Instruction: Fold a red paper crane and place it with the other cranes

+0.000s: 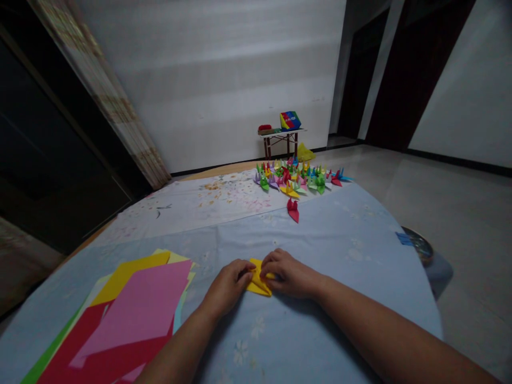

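A small folded piece of yellow paper [258, 285] lies on the light blue tablecloth [332, 330] between my two hands. My left hand [230, 285] pinches its left side, thumb and fingers closed on the edge. From the right, my right hand [290, 273] grips the same paper with bent fingers, which cover part of its folds. Left of my forearm lies a fanned stack of coloured paper sheets [140, 298], with pink, yellow, red and green showing. Beyond my hands a single red paper crane [293, 210] sits on the cloth.
Several colourful paper cranes [298, 178] crowd the table's far end. A white flowered cloth [192, 205] covers the far left part. Behind stands a small side table [282, 133] with a multicoloured box [290, 120]. A stool [420, 248] is beside the table's right edge.
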The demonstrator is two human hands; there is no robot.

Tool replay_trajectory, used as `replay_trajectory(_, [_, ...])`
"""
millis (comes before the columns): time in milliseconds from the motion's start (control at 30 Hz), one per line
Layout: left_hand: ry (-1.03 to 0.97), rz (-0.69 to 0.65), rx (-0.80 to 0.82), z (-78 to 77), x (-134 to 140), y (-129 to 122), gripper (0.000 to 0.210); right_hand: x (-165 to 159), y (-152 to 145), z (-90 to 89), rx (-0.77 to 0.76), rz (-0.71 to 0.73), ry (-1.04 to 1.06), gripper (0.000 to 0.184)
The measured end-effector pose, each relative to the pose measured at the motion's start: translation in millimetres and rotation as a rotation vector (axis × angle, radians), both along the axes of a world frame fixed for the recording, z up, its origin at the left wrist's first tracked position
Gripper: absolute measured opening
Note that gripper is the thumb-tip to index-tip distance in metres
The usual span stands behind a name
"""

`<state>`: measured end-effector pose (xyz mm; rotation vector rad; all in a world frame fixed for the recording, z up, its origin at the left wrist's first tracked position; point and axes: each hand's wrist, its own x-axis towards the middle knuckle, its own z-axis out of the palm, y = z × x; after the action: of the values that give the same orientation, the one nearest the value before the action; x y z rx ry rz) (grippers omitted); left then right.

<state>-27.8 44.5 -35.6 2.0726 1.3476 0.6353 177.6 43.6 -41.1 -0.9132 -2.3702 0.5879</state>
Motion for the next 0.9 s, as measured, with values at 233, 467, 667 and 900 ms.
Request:
replay_trajectory(233, [0.01,0.114,0.213,-9.3,5.4,-15.1,0.026,4.5,0.0,4.9,0.024,0.02,-0.104,0.021])
replay_trajectory(467, [0.203,-0.017,0.386,-4.9,10.6,-29.5,0.015,4.4,-0.7,6.2,0.02,0.014,-0.118,0.02])
replay_trajectory(667, [0.344,-0.083,0.458,-1.1,3.7,-43.0,0.027,3.2,-1.8,8.6,0.022,-0.013,-0.163,0.019])
replay_trajectory(900, [0.518,-0.128,0.484,-9.1,-4.6,-45.5,0.039,4.1,-4.2,14.1,0.035,-0.029,-0.178,0.019])
